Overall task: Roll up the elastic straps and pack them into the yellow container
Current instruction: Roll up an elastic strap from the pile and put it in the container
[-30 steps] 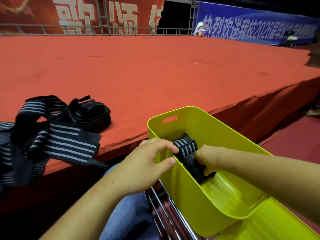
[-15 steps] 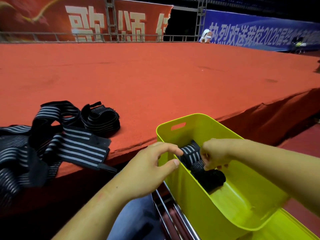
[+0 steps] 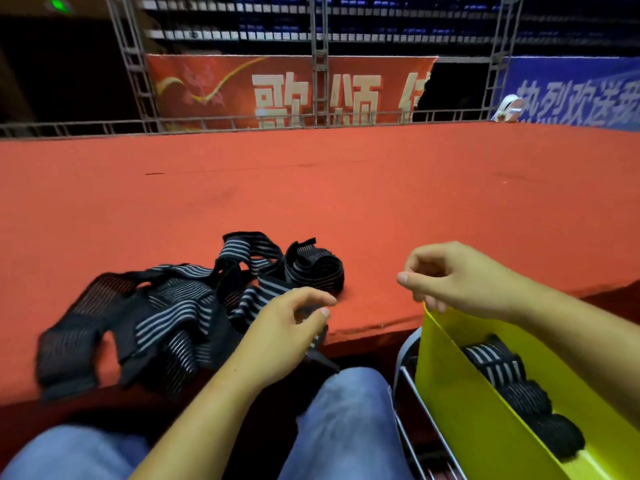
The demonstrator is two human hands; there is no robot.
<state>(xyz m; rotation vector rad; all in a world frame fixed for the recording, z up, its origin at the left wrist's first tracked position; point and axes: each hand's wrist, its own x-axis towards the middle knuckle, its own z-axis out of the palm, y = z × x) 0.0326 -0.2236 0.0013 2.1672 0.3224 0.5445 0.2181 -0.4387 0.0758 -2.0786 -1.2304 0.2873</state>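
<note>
Two denim knees (image 3: pixel 346 420) nearest, at the bottom of the view. Just right of them, on a metal frame (image 3: pixel 403 372), the yellow container (image 3: pixel 460 393), with three or so rolled straps (image 3: pixel 502 370) lined up along its inner wall, the striped roll uppermost and darker ones below. Over its near corner, the right hand (image 3: pixel 460 282): fingers loosely curled under, thumb out to the left, nothing in it. Further left and lower, the left hand (image 3: pixel 277 337), fingers and thumb arched with tips apart, poised right above a black strap tail (image 3: pixel 317 348) hanging over the edge of the surface (image 3: pixel 346 188). Apparently not pinched yet, though too blurred there to be sure. Beyond and left of that hand, the loose straps (image 3: pixel 166 313) in a tangled heap on the red surface, long axis roughly left to right, with a half-coiled loop (image 3: pixel 318 268) at the far right end. Plainly nearer the left hand, within easy reach; well apart from the right, off to its left. Likely next: pinch the tail with the left, draw one strap free toward the lap, bring the right across for rolling. Farthest back, a red banner (image 3: pixel 277 95) behind metal truss (image 3: pixel 318 64).
</note>
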